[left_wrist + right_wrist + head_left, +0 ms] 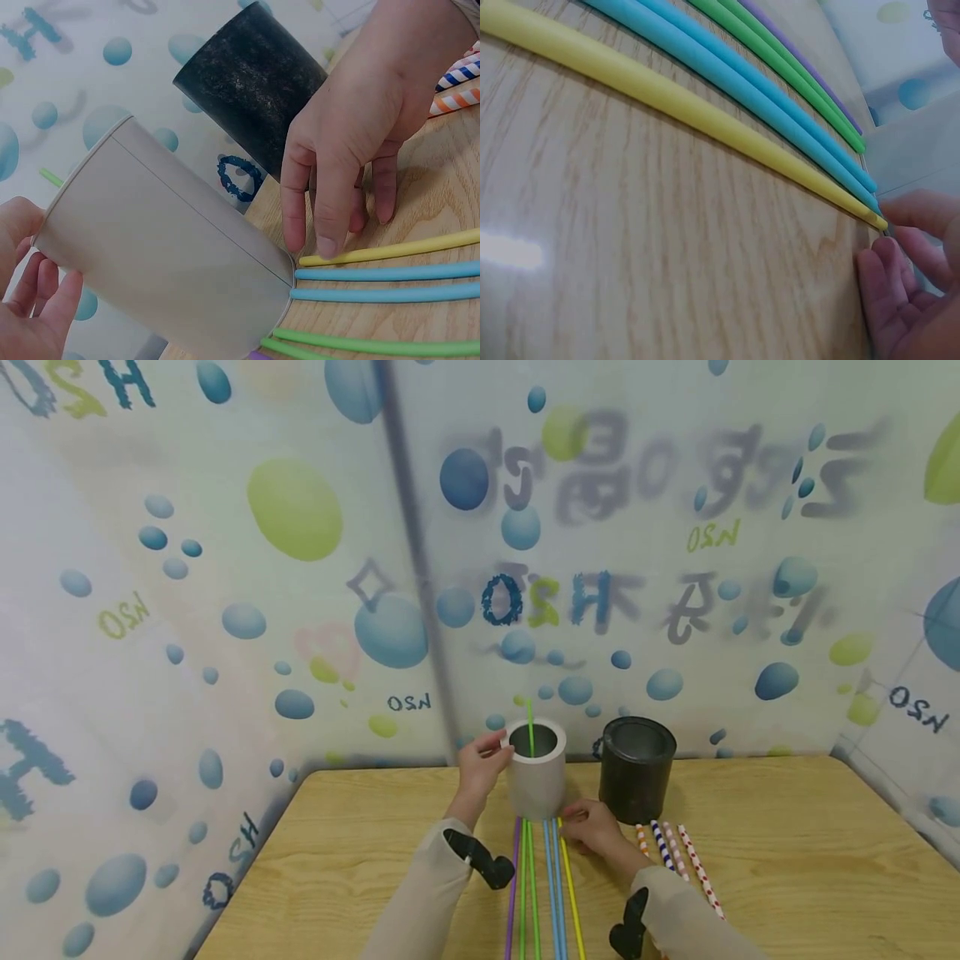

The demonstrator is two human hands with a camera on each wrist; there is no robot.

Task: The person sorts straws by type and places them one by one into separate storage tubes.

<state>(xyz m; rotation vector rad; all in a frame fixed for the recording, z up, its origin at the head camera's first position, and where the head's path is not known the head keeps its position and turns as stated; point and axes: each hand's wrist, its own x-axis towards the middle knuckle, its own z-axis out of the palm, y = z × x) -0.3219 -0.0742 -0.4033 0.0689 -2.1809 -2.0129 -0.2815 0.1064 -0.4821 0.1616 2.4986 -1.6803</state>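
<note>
My left hand (495, 756) grips the side of a pale grey cup (537, 785) near the table's back edge, thumb at the rim. The left wrist view shows this cup (157, 247) large, with my left hand (34, 296) at its upper edge. One green straw (529, 727) stands in it. Several plain straws lie in a row in front of the cup. My right hand (573, 820) pinches the far tip of the rightmost, a yellow straw (572, 893). Its fingers (330, 240) come down on the yellow straw (390, 251). My right hand (891, 234) closes round the yellow straw's (667, 101) tip.
A black cup (636, 777) stands just right of the grey one. Several patterned paper straws (678, 856) lie in front of it. The wooden table (810, 860) is walled by a printed backdrop (300, 610) close behind and to both sides.
</note>
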